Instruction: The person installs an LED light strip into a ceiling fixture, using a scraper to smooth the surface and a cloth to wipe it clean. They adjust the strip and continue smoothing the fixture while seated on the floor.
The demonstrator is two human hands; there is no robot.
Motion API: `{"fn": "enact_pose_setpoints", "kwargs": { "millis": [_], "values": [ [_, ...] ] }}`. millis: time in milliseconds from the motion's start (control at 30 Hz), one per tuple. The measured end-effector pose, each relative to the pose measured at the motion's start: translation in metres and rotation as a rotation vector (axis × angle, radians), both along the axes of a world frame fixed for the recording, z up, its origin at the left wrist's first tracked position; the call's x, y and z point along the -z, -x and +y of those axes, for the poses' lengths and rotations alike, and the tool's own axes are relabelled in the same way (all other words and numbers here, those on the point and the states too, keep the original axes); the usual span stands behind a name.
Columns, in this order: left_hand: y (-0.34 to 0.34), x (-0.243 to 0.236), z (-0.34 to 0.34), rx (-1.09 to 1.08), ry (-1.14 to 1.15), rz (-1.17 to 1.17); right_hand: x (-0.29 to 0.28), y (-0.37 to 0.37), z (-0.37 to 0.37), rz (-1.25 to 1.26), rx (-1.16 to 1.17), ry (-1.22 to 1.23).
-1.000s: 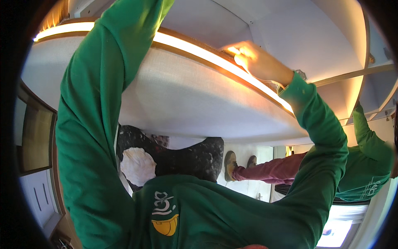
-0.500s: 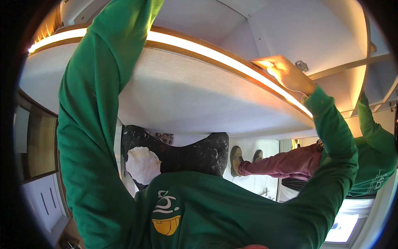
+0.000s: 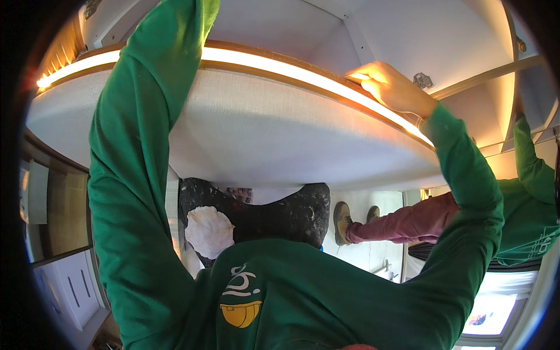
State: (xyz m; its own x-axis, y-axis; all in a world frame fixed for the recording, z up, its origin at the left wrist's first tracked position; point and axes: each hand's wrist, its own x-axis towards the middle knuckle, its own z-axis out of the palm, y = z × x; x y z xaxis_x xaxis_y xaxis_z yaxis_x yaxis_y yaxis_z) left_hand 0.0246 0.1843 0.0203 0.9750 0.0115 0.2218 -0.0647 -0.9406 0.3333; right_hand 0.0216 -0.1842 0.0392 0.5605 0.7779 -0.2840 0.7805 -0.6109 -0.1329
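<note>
1. Nearest, a green sweatshirt (image 3: pixel 338 291) with a yellow hard-hat print (image 3: pixel 240 315) covered the person's chest; both sleeves reached upward.
2. The left sleeve (image 3: pixel 134 151) crossed in front of the lit LED strip (image 3: pixel 291 70) and ran out at the upper edge. The left hand lay beyond the picture, so its state could not be told.
3. The right hand (image 3: pixel 392 88) was at the strip's right half, fingers bent and brightly lit; whether they gripped the strip or only rested against it could not be told. A thin pale cord (image 3: pixel 413 116) lay beside its wrist.
4. The strip glowed warm white along a curved brown edging (image 3: pixel 251 76), running from far left toward the right sleeve (image 3: pixel 466 204). A pale textured panel (image 3: pixel 262 134) adjoined the edging.
5. Beyond the right hand stood a white compartment (image 3: pixel 431 35) with a clear fitting (image 3: pixel 423 80) near a wooden rail (image 3: pixel 490 77).
6. Past the panel was a black, white-speckled surface (image 3: pixel 286 219) bearing a rounded, wrinkled white piece (image 3: pixel 209 232).
7. Far right, a co-worker (image 3: pixel 528 216) in a green top, maroon trousers and brown shoes held an arm raised.
</note>
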Motion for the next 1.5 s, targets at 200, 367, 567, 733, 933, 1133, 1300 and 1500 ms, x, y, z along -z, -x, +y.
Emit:
{"fn": "enact_pose_setpoints", "kwargs": {
  "millis": [200, 367, 567, 733, 933, 1133, 1300, 1500],
  "values": [
    [-0.009, 0.007, 0.003, -0.114, -0.14, 0.069, 0.029, -0.021, -0.008, 0.006, -0.283, -0.338],
    [-0.008, 0.0, 0.001, -0.044, -0.032, 0.01, -0.002, -0.013, -0.065, -0.109, 0.074, -0.004],
    [-0.007, 0.008, -0.005, -0.066, -0.082, 0.009, 0.03, 0.004, 0.056, 0.081, -0.292, -0.263],
    [-0.005, 0.01, 0.002, -0.109, -0.083, 0.016, 0.017, -0.014, -0.042, 0.088, -0.001, -0.238],
    [-0.013, 0.0, -0.001, -0.028, -0.101, -0.003, 0.021, -0.009, -0.015, -0.181, -0.208, -0.186],
    [-0.007, 0.014, 0.002, -0.064, -0.107, -0.053, 0.021, -0.007, -0.023, -0.015, -0.096, -0.28],
    [-0.012, 0.003, 0.001, -0.042, -0.104, -0.03, -0.004, 0.002, -0.063, -0.225, 0.13, 0.058],
    [-0.007, 0.01, -0.003, -0.088, -0.14, -0.024, 0.041, -0.015, 0.033, 0.056, -0.124, -0.171]
  ]
}}
